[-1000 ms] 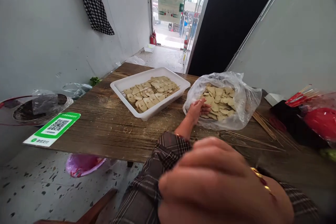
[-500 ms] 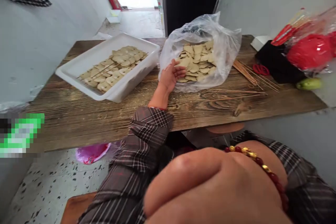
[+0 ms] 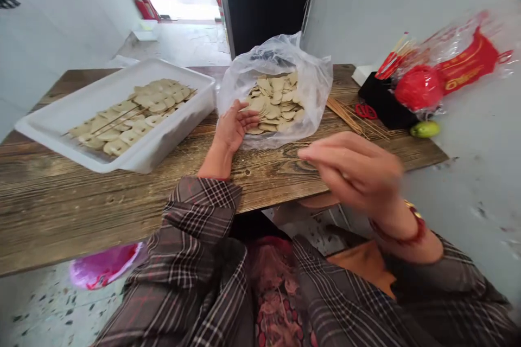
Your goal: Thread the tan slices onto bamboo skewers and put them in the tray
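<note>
My left hand [image 3: 235, 124] rests palm up at the left edge of a clear plastic bag [image 3: 317, 84], its fingers apart and holding nothing visible. Flat pale beige pieces [image 3: 277, 100] fill the open bag. My right hand [image 3: 354, 168] is raised over the table's front edge, fingers pressed together and blurred; what they hold, if anything, is hidden. In a white tray [image 3: 38, 124] at the left, similar pieces on sticks [image 3: 130, 114] lie in rows. Thin wooden sticks [image 3: 345, 115] lie loose to the right of the bag.
On the wooden table [image 3: 163, 190], at the right, are a black box [image 3: 380, 97], red scissors [image 3: 365, 111], red plastic-wrapped items [image 3: 421, 88] and a green object [image 3: 425, 129]. A pink-lined bin [image 3: 103, 265] stands below. A doorway is at the back.
My right hand has moved from close in front of the camera to over the table's front edge. The view has shifted to the right. My left hand stays at the bag.
</note>
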`<state>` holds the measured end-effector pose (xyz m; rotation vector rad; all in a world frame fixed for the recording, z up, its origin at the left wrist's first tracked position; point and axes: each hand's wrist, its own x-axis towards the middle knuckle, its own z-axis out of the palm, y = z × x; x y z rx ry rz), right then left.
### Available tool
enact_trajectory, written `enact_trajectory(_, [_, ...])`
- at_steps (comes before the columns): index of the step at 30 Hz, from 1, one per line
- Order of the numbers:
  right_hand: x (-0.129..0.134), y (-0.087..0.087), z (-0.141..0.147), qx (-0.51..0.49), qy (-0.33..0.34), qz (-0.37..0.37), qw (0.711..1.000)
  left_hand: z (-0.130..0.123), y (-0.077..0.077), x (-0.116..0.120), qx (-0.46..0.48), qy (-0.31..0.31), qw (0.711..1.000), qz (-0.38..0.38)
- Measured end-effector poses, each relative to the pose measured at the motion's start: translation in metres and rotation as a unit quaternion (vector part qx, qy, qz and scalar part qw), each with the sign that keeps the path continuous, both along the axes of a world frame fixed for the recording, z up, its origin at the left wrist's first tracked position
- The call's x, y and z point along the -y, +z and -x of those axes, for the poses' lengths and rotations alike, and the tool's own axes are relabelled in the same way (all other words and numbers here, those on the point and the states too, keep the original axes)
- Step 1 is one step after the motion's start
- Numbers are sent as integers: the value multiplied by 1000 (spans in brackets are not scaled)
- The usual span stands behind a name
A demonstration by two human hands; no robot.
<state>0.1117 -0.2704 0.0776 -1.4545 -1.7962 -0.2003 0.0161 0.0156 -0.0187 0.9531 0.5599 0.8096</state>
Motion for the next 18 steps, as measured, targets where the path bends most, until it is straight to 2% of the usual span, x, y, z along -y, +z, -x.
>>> enact_trajectory(2, [-23, -32, -37, 47, -46, 63, 996, 0, 1, -1, 10, -7, 1000, -1])
enact_trajectory(5, [-36, -79, -79, 80, -82, 154, 981, 1, 2, -2, 7, -15, 1000, -5])
enact_trajectory(8, [-36, -103, -100, 88, -75, 196, 974, 0, 3, -4, 1, -9, 1000, -17])
enact_trajectory(10, [-40, -108, -107, 92, -75, 217, 969, 0, 3, -6, -4, -10, 1000, -22])
enact_trajectory(14, [-57, -104, -120, 97, -68, 273, 955, 1, 4, -3, -22, -10, 999, -25])
enact_trajectory(18, [-69, -96, -121, 171, -55, 330, 927, 3, 7, 3, -25, -8, 999, -33])
